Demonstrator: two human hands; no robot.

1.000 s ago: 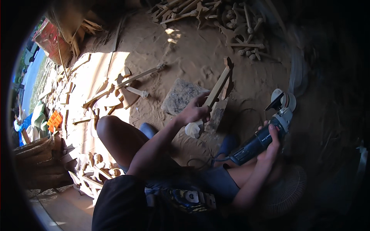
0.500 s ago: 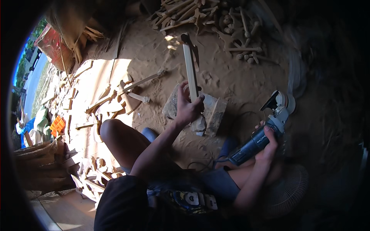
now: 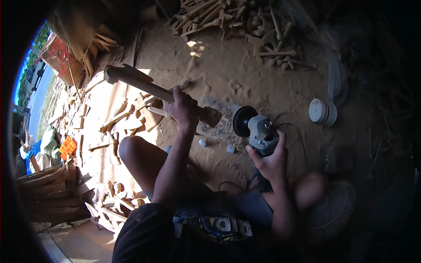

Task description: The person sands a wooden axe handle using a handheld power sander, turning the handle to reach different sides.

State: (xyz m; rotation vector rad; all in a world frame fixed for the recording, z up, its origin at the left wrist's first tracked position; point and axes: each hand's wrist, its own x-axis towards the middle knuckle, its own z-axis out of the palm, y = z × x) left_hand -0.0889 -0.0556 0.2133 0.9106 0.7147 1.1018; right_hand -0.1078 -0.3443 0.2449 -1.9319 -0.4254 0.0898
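My left hand (image 3: 182, 108) is closed round a long carved piece of wood (image 3: 142, 83), held aslant with its hooked end at the far left and its knobbed end toward the grinder. My right hand (image 3: 272, 161) grips an angle grinder (image 3: 262, 133) by its body, just behind the grey head. The grinder's round dark disc (image 3: 244, 121) faces the knobbed end, with a small gap between them. A pale stone block (image 3: 217, 107) lies on the ground behind the knobbed end, partly hidden by it. Whether the disc spins cannot be made out.
Piles of carved wooden pieces (image 3: 206, 17) lie at the far side. More pieces (image 3: 116, 118) are scattered in the sunlit patch to the left and in a heap (image 3: 112, 206) beside my thigh. A white round container (image 3: 322, 111) stands at right, a wire fan guard (image 3: 335, 210) near my right knee.
The wooden piece has swung from upright to slanting left, its far end dropping leftward. The grinder has moved left toward it, its head turned so the disc faces the wood.
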